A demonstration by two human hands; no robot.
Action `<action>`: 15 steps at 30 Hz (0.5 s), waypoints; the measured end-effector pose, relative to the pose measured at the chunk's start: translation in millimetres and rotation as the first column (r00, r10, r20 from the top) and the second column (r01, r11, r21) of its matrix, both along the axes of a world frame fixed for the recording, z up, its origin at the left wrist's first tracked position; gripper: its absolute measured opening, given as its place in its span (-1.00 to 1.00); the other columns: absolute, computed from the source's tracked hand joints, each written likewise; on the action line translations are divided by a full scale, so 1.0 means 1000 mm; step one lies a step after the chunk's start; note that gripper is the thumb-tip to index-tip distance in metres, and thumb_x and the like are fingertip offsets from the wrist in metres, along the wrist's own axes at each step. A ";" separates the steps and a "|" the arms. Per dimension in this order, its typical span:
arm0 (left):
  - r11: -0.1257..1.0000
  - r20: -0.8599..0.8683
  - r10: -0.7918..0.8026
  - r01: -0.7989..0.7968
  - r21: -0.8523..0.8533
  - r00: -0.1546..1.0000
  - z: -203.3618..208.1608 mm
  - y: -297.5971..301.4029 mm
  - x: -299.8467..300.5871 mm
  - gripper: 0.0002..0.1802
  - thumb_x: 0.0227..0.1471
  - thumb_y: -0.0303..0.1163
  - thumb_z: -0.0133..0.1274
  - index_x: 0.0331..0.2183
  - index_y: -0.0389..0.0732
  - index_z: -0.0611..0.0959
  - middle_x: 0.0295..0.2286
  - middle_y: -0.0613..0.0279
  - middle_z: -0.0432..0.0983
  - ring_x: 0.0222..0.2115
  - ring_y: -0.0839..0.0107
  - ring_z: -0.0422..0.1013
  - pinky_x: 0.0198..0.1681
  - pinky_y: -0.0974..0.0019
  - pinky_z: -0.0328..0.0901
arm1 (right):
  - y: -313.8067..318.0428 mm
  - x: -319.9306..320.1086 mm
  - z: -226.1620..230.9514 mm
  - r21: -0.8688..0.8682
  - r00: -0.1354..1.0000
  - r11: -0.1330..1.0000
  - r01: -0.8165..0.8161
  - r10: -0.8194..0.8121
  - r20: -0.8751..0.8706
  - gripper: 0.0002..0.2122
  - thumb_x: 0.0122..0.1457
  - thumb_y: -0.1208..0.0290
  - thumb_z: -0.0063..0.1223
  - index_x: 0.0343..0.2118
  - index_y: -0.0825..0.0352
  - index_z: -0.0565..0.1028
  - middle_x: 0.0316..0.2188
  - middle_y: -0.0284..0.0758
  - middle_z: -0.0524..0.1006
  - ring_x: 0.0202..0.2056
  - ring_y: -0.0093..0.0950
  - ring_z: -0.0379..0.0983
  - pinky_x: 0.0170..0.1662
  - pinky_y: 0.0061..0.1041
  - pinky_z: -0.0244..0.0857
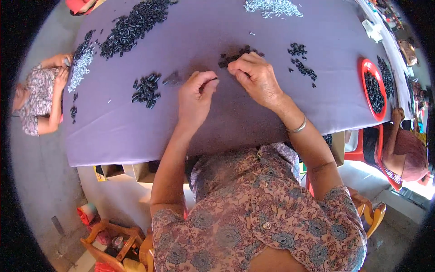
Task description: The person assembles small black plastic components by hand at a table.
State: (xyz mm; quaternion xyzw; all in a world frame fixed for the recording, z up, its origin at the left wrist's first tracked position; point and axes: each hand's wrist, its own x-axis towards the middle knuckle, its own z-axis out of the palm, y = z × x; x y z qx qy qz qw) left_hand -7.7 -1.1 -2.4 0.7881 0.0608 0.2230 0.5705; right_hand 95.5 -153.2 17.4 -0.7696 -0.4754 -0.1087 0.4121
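Note:
My left hand (195,96) is closed in a pinch above the purple cloth, and a tiny dark piece shows at its fingertips. Just to its right, my right hand (260,78), with a silver bangle on the wrist, is also pinched; whatever lies between its fingers is hidden. Partly behind the right hand sits a pile of small black pieces (230,59). Left of my left hand lies a heap of short black cylindrical parts (146,90). A small scatter of black pieces (303,68) rests farther right.
A large black heap (133,29) and a pile of silvery pins (272,7) occupy the table's far side. A red tray (364,72) of black parts stands at the right. Another person (43,93) works at the left edge beside more silvery pins (80,69); another sits at right.

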 end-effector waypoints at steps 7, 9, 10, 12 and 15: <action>0.998 0.000 -0.052 0.052 -0.018 0.999 0.005 -0.005 0.000 -0.89 -0.09 -0.59 0.05 -0.40 -0.31 0.53 -0.55 0.27 0.40 -0.55 0.54 0.37 -0.48 0.48 0.25 | 0.000 0.005 -0.004 -0.148 0.986 0.987 0.067 -0.043 0.160 -0.87 -0.07 0.62 0.08 -0.41 0.30 0.51 -0.53 -0.32 0.47 -0.46 -0.38 0.38 -0.33 -0.46 0.29; 0.998 -0.009 -0.053 0.052 -0.026 0.999 0.004 -0.004 -0.001 -0.90 -0.09 -0.59 0.05 -0.40 -0.31 0.54 -0.55 0.27 0.41 -0.55 0.54 0.37 -0.47 0.48 0.25 | -0.004 0.014 -0.005 0.026 0.993 0.994 0.107 -0.105 -0.056 -0.87 -0.05 0.65 0.05 -0.40 0.33 0.51 -0.49 -0.31 0.49 -0.43 -0.43 0.42 -0.31 -0.52 0.32; 0.997 -0.005 -0.055 0.054 -0.047 0.999 0.001 -0.002 0.000 -0.90 -0.09 -0.58 0.05 -0.40 -0.31 0.54 -0.54 0.27 0.41 -0.54 0.54 0.37 -0.47 0.48 0.26 | -0.007 0.017 -0.002 0.114 0.980 0.979 0.170 -0.156 -0.122 -0.87 -0.09 0.64 0.05 -0.43 0.32 0.50 -0.53 -0.31 0.50 -0.43 -0.39 0.46 -0.37 -0.48 0.34; 0.996 -0.001 -0.060 0.059 -0.070 0.998 0.000 -0.002 0.000 -0.90 -0.08 -0.57 0.05 -0.40 -0.31 0.54 -0.54 0.27 0.42 -0.54 0.54 0.38 -0.46 0.48 0.26 | -0.016 0.030 -0.004 0.190 0.956 0.957 0.220 -0.173 -0.236 -0.88 -0.06 0.63 0.05 -0.41 0.33 0.51 -0.50 -0.32 0.53 -0.44 -0.51 0.47 -0.35 -0.57 0.34; 0.991 -0.022 -0.074 0.072 -0.110 0.997 0.004 -0.003 -0.001 -0.90 -0.07 -0.56 0.04 -0.39 -0.31 0.54 -0.52 0.27 0.43 -0.54 0.55 0.38 -0.46 0.48 0.27 | -0.032 0.039 -0.004 0.161 0.905 0.956 0.246 -0.167 -0.391 -0.91 -0.01 0.57 0.06 -0.40 0.34 0.51 -0.50 -0.36 0.54 -0.47 -0.66 0.41 -0.35 -0.64 0.32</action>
